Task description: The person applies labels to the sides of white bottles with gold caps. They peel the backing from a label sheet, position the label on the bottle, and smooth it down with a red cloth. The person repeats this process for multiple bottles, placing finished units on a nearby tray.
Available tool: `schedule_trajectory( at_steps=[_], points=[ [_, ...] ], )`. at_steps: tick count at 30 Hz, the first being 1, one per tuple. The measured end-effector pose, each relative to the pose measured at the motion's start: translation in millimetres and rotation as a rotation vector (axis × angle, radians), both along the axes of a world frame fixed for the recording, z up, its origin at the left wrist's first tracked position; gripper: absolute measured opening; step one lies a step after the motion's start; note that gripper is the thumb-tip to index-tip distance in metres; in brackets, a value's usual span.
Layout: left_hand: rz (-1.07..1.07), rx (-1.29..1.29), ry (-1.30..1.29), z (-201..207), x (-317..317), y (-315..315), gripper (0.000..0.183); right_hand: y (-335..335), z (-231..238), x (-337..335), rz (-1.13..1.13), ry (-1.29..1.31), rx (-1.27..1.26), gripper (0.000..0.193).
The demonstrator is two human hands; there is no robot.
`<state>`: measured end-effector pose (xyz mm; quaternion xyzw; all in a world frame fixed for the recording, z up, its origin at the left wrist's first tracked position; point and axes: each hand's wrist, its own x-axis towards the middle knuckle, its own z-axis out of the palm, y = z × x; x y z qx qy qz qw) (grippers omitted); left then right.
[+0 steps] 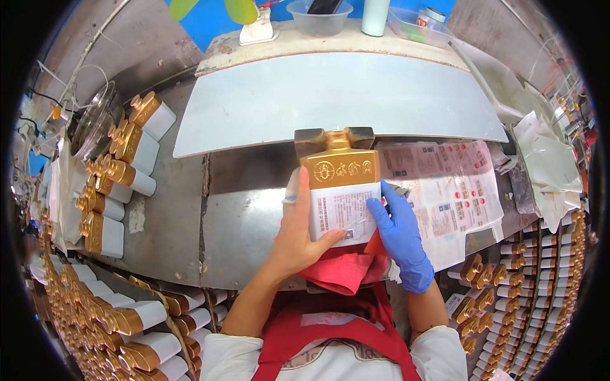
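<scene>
A flat white bottle [343,209] with a gold shoulder and neck is upright between my hands, its printed face toward me. Its neck sits between two dark blocks [309,135] at the board's front edge. My bare left hand [297,232] grips the left side, thumb across the lower front; one finger has a pale wrap. Around the right side is my right hand [406,238] in a blue glove, thumb on the face, other fingers partly hidden. A small orange-red piece [376,244] shows beside the glove; I cannot tell if it is held. Below lies a pinkish-red cloth [343,272].
Printed transfer sheets [448,197] lie on the metal table at right. Several gold-topped bottles [135,146] lie at left, with racks of more bottles [136,317] at both lower sides. A pale board [330,95] spans the back, with a plastic bowl [318,22] behind.
</scene>
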<state>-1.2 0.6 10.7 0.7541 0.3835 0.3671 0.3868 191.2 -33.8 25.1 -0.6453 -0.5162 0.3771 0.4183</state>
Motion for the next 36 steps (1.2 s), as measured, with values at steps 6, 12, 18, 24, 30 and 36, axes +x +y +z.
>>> schedule_trajectory(
  at_steps=[6,12,18,24,30,36],
  points=[
    [-0.032,-0.241,-0.355,6,0,5,0.096,6,17,2,0.038,-0.181,-0.066,0.068],
    [0.033,-0.192,-0.324,1,15,13,0.086,12,18,-8,-0.010,-0.242,-0.051,0.070],
    [0.155,-0.086,-0.206,5,19,17,0.086,12,11,-9,-0.049,-0.234,-0.031,0.067],
    [0.253,-0.190,-0.019,26,21,21,0.084,12,4,-7,-0.080,-0.247,-0.051,0.066],
    [0.046,-0.252,-0.270,21,14,16,0.088,16,10,-2,0.019,-0.149,-0.026,0.068],
    [0.076,-0.279,-0.308,21,19,19,0.087,21,18,0,0.011,-0.261,-0.061,0.070]
  ],
)
